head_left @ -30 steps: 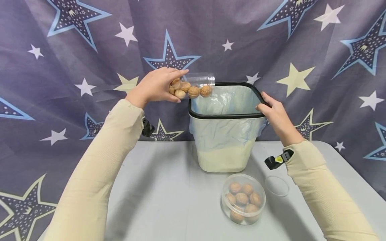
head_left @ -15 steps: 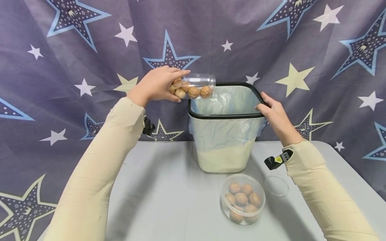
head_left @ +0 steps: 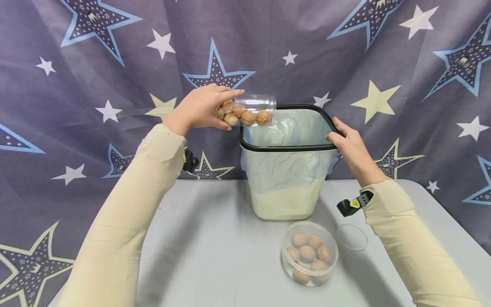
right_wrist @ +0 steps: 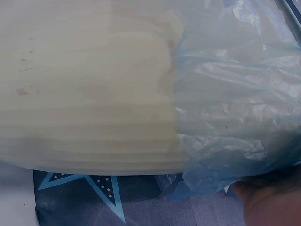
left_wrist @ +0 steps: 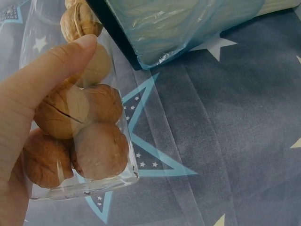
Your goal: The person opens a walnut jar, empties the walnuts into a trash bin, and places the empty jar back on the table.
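Note:
My left hand grips a clear plastic jar by its base end, lying nearly level with its mouth over the left rim of a trash can. Inside the jar are several walnuts, two of them toward the mouth. In the left wrist view the thumb lies along the jar wall, over more walnuts. The cream trash can has a black rim and a bluish plastic liner folded over its outside. My right hand holds the can's right rim, thumb on the near side.
A round clear container with several walnuts inside stands on the grey table, in front of the can. Beside it lies a clear round lid. A dark curtain with stars hangs right behind the table.
The left hand and jar have shifted slightly to the right, a little further over the can's rim. The right hand and can stay where they were.

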The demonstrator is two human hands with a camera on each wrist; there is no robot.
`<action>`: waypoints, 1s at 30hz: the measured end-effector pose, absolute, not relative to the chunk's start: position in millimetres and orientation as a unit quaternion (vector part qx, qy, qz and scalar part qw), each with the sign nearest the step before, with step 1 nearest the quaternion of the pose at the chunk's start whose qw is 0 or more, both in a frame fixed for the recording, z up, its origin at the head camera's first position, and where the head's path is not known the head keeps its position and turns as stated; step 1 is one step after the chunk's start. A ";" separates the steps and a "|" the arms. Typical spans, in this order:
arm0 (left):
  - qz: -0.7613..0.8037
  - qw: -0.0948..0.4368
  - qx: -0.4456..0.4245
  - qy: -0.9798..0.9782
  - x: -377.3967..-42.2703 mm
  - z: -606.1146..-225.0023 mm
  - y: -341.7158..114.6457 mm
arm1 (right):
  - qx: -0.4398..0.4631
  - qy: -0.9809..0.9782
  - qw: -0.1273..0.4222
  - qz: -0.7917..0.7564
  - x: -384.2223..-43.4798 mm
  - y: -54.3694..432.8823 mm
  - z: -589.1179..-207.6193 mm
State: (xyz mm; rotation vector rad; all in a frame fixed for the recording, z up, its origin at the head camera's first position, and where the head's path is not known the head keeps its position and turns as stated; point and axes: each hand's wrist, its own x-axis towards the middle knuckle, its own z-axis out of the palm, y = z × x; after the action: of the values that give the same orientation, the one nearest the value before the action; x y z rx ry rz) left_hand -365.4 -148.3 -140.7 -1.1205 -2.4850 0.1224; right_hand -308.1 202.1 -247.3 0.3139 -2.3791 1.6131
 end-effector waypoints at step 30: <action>0.095 0.204 -0.398 -0.889 -364.7 -133.5 -135.9 | 0.108 -0.814 0.135 0.554 -314.0 203.7 -249.4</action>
State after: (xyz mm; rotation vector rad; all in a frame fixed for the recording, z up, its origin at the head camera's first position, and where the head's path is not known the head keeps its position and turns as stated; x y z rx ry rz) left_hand -364.7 -135.9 -133.5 -1.1093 -2.4807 0.2643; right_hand -314.0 203.7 -249.4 0.3143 -2.3596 1.6061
